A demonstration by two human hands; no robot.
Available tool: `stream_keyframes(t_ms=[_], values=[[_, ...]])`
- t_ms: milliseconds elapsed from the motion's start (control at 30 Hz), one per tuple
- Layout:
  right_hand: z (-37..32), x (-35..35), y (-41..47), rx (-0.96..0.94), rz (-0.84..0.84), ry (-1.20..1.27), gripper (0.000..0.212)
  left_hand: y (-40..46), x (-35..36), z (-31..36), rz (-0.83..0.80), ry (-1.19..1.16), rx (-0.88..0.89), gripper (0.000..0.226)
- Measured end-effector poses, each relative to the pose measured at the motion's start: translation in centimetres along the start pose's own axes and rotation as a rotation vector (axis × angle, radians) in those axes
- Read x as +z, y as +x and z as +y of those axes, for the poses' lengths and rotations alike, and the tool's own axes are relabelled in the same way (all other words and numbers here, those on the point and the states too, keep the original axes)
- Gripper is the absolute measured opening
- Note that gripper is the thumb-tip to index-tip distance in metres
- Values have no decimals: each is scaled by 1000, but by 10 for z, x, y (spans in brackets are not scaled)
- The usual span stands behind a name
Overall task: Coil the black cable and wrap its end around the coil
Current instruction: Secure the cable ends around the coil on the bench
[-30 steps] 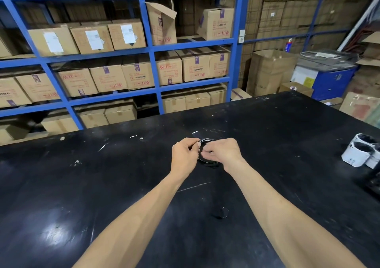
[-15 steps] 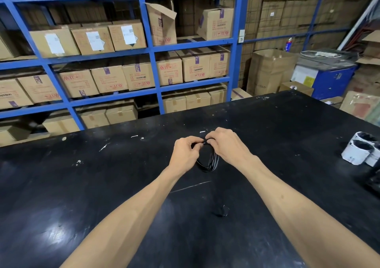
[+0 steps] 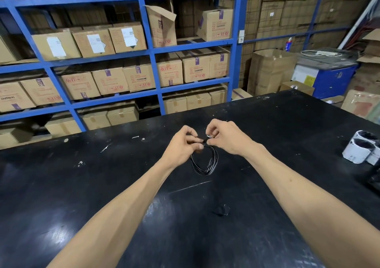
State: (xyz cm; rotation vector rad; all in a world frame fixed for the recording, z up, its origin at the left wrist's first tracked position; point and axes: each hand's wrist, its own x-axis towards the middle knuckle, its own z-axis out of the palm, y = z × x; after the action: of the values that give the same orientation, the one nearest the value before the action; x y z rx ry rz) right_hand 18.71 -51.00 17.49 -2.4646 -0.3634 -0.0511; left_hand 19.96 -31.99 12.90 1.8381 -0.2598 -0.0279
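Observation:
The black cable (image 3: 211, 163) forms a small coil of several loops that hangs below my two hands, above the black table (image 3: 102, 185). My left hand (image 3: 181, 146) pinches the top of the coil between thumb and fingers. My right hand (image 3: 226, 138) pinches the cable's end, with its small silver tip showing, right beside my left fingertips. The top of the coil is hidden by my fingers.
Two white rolls with dark centres (image 3: 359, 148) stand at the table's right edge. A small black scrap (image 3: 222, 210) lies on the table nearer to me. Blue shelving (image 3: 156, 76) full of cardboard boxes stands behind the table, and a blue machine (image 3: 329, 76) at the back right.
Both hands have lifted the coil off the table and raised it. The coil, flat on the table before, now hangs upright below my fingers.

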Motion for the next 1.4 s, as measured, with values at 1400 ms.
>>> stream_keyframes(t_ms=[1400], values=[[41,77,-6,41,-61,142,23,-6,-14,-54,-35,366,-140,33]])
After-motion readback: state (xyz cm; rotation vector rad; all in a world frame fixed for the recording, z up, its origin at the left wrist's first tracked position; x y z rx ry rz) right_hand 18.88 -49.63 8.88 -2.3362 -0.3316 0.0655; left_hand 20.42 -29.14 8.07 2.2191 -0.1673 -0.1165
